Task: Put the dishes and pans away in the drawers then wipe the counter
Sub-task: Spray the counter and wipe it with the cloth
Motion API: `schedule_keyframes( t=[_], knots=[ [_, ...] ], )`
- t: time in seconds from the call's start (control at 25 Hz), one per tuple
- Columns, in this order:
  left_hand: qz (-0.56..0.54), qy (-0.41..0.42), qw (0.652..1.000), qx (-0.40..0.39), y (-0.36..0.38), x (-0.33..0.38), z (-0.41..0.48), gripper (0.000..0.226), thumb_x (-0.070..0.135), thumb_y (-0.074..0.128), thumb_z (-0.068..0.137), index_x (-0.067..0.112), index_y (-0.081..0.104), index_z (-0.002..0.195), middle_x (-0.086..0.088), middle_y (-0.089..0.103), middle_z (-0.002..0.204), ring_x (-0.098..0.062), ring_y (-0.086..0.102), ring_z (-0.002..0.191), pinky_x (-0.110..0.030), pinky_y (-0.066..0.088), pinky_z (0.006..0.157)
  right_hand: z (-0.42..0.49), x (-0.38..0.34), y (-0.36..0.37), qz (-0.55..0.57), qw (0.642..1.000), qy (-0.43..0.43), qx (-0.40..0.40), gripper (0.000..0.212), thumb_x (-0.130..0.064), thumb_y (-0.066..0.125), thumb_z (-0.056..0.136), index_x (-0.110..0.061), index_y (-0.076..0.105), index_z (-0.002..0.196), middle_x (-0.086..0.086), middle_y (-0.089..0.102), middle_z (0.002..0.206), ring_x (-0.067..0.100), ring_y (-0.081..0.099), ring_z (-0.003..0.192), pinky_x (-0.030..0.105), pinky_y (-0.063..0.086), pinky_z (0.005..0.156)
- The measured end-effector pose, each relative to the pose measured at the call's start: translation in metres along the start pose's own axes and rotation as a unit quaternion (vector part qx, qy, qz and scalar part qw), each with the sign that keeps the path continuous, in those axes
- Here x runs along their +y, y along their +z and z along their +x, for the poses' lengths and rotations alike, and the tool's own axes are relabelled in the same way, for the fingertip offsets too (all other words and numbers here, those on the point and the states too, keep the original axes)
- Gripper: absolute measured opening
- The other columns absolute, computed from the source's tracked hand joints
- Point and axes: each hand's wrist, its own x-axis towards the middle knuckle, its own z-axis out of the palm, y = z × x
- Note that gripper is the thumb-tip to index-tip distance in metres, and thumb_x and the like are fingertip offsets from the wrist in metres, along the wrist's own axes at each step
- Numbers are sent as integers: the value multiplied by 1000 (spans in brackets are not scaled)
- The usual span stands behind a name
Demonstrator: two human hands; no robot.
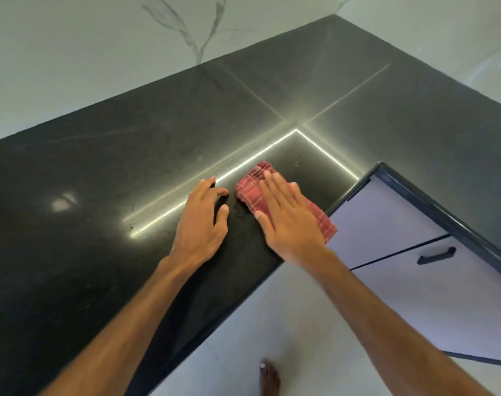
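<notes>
Red checked cloth [250, 186], folded, pressed by flat right hand [289, 222] on glossy black counter [123, 155]; left hand [201, 222] relaxed.

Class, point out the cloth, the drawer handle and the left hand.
cloth [250, 190]: head view, uncovered far end
drawer handle [436, 256]: head view, middle of bar
left hand [202, 224]: head view, back of hand

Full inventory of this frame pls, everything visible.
dark polished stone counter: 1, black-grey, L-shaped, left and top
folded red plaid cloth: 1, red, on counter by inner corner
veined wall: off-white, behind counter
drawer fronts: 2, lilac, under counter, right
bar handle: 1, black, lower front
floor: pale, bottom
bare foot: 1, on floor
left hand: fingertips on counter
right hand: flat on cloth
</notes>
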Motion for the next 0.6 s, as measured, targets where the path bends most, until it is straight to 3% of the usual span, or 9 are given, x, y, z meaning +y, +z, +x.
schedule_keyframes(
  t=[0.16,0.28,0.44,0.6],
  knots=[
    [33,-19,999,25,22,19,26,38,12,54,99,17,56,137,-2,37,161,-17,25,152,-38,23,125,17,24,1,56,996,-71,-6,66,-50,20,109,-18,6,166,-2,1,173,10,-5,159,37,4,130],
    [61,-6,998,4,39,36,56,42,14,50,101,18,51,143,-7,32,163,-22,22,154,-41,18,126,56,93,-8,42,999,-21,6,68,-55,16,109,-21,3,165,-2,-2,173,13,-5,159,41,3,130],
    [177,23,983,-31,58,47,84,51,26,37,106,25,32,157,-12,20,167,-28,16,155,-54,15,125,109,177,-21,35,999,29,4,69,-60,14,107,-25,4,165,-5,-4,172,14,-5,159,47,4,130],
    [144,34,988,-49,50,40,85,50,31,37,108,28,32,157,-5,18,168,-21,12,156,-45,11,127,130,181,-23,56,997,54,10,66,-57,17,107,-27,6,165,-6,0,173,14,-4,159,48,2,130]
  ],
)
